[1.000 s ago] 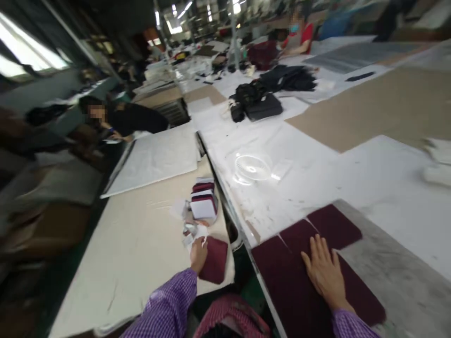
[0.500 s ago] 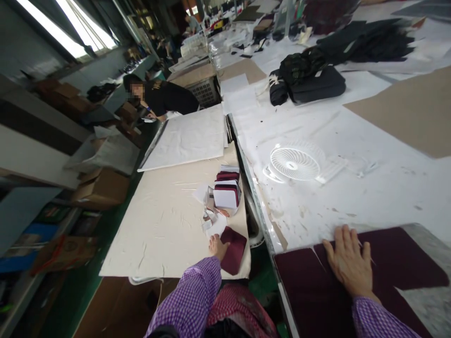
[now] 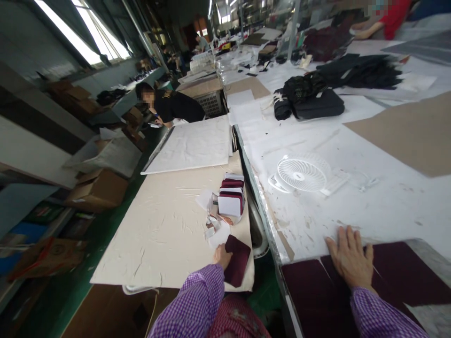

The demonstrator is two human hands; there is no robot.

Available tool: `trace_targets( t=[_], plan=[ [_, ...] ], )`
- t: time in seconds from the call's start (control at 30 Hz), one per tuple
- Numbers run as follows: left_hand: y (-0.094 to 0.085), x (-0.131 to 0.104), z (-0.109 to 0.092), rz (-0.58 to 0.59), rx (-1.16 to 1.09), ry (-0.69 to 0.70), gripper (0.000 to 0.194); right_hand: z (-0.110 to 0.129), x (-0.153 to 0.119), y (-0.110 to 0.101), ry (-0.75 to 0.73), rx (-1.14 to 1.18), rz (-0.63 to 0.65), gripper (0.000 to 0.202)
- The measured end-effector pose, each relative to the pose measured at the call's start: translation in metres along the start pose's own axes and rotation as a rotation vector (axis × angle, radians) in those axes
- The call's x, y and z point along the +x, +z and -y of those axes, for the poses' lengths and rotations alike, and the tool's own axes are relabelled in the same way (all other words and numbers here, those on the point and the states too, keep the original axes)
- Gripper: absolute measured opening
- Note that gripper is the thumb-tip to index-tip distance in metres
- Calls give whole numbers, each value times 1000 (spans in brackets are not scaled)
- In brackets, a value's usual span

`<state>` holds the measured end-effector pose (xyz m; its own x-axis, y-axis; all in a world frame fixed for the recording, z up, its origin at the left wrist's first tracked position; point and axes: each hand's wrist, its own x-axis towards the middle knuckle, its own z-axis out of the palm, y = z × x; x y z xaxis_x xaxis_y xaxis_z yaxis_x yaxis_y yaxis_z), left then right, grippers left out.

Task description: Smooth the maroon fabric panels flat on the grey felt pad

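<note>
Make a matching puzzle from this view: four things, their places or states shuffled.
1. round white fan
2. left hand
3. stack of maroon-and-white rectangles
4. right hand

A. at the edge of a small maroon rectangle
B. on the cream tabletop
C. spread palm down over flat maroon pieces
D. on the white tabletop

Pairs: 1-D, 2-A, 3-B, 4-C
</note>
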<state>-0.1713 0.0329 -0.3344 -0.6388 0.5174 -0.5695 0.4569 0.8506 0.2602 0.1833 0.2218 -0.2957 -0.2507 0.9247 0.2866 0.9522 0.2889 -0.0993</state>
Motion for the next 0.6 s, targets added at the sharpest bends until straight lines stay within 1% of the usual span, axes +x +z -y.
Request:
trace_targets(
  t=[0.07,0.1,0.17,0.23,0.3,0.33,0.37,0.43,0.47,0.5,0.53,0.57,0.6],
  plan=[
    [-18,-17,-2,-2,-104,76,23,-2,-2,2,12,16,-63,57],
    [-29,-26,-2,-11,-157,117,20,-2,-2,2,29,56,-73,56],
    [-56,-44,-4,-40,-262,203,18,4,1,-3,76,186,-52,54],
    [-87,-63,-8,-58,-368,295,21,18,6,-15,118,318,-26,56],
    [-120,-84,-16,-42,-477,399,28,42,11,-36,160,509,58,58],
    [-135,-96,-22,-22,-539,455,31,57,12,-51,198,680,157,59],
    [-150,-109,-30,25,-617,523,33,73,12,-69,195,820,273,59],
    [-174,-136,-47,251,-987,622,36,109,5,-111,123,968,392,58],
    [-184,-150,-56,314,-1094,644,37,126,-2,-134,53,1094,462,62],
    [-192,-163,-65,367,-1166,667,37,142,-9,-157,-6,1406,580,70],
    [-198,-175,-73,415,-1205,698,39,157,-17,-179,-25,1629,677,71],
    [-202,-187,-80,453,-1213,732,40,168,-25,-200,35,1736,684,64],
    [-205,-197,-86,481,-1193,772,39,176,-33,-217,87,1780,637,57]
  ],
)
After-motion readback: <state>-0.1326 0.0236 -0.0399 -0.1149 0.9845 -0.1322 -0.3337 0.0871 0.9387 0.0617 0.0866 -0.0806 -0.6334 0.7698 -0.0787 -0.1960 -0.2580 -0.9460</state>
